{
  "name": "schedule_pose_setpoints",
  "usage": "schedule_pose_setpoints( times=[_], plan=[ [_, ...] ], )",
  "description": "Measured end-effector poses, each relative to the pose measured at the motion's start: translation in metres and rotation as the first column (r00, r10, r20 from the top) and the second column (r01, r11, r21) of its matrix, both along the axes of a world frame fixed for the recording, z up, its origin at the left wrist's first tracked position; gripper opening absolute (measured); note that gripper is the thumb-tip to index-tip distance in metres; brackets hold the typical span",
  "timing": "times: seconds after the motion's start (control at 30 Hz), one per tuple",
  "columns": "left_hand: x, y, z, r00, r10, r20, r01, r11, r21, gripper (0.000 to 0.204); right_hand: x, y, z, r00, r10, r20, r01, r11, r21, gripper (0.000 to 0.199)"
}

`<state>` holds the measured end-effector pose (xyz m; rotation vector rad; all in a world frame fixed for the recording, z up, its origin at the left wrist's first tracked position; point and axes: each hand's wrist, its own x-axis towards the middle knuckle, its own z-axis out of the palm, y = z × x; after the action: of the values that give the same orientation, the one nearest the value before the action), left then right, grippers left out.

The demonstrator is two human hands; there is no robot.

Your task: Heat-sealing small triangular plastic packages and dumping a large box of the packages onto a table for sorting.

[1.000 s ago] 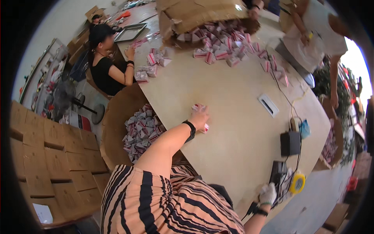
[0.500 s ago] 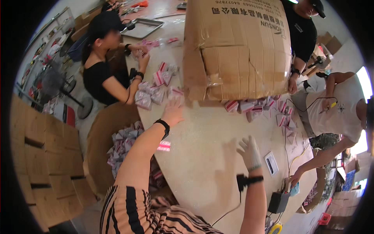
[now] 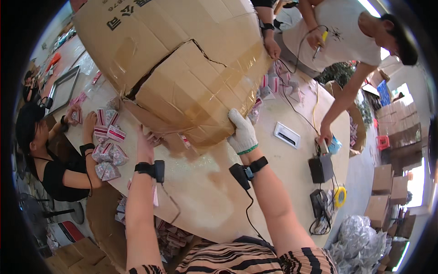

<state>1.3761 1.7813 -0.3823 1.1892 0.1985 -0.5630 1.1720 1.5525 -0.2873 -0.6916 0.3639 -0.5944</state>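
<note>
A large, taped cardboard box (image 3: 182,86) with a torn side bulks over the far part of the table, tilted. My right hand (image 3: 243,132), in a white knitted glove with a green cuff, grips its near right corner, thumb against the side. At the near left edge my bare left hand (image 3: 147,140) has its fingers curled at the lower flap, partly hidden and blurred. Beneath that edge, between my hands, a small pink-and-white packet (image 3: 185,140) shows. Small filled bags with pink-striped tops (image 3: 106,153) lie left of my left hand.
A person in black (image 3: 59,160) works at the left. Across the table, a co-worker's hand (image 3: 273,48) is at the box; another in white (image 3: 337,36) reaches toward a black power adapter (image 3: 320,168). A white framed card (image 3: 287,135), cables and yellow tape (image 3: 340,196) lie right.
My view has turned right. Both hands, apart from the box before, have moved onto its near edge, and the box appears closer and more tilted.
</note>
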Motion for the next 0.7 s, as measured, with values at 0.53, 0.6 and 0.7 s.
schedule_pose_setpoints(
  times=[0.53,0.6,0.7],
  plan=[
    [-0.199,-0.014,-0.072,0.997,-0.069,-0.016,0.068,0.993,-0.092,0.083,-0.195,0.004,0.024,0.996,0.067,-0.053,-0.066,0.998,0.022,0.029],
    [-0.220,-0.021,-0.071,0.993,-0.112,0.048,0.118,0.984,-0.134,0.084,-0.211,-0.008,0.012,0.998,0.049,-0.025,-0.048,0.998,0.046,0.037],
    [-0.244,-0.029,-0.056,0.991,-0.116,-0.066,0.110,0.990,-0.089,0.087,-0.229,-0.018,0.016,0.999,0.039,-0.015,-0.038,0.999,0.031,0.037]
  ],
)
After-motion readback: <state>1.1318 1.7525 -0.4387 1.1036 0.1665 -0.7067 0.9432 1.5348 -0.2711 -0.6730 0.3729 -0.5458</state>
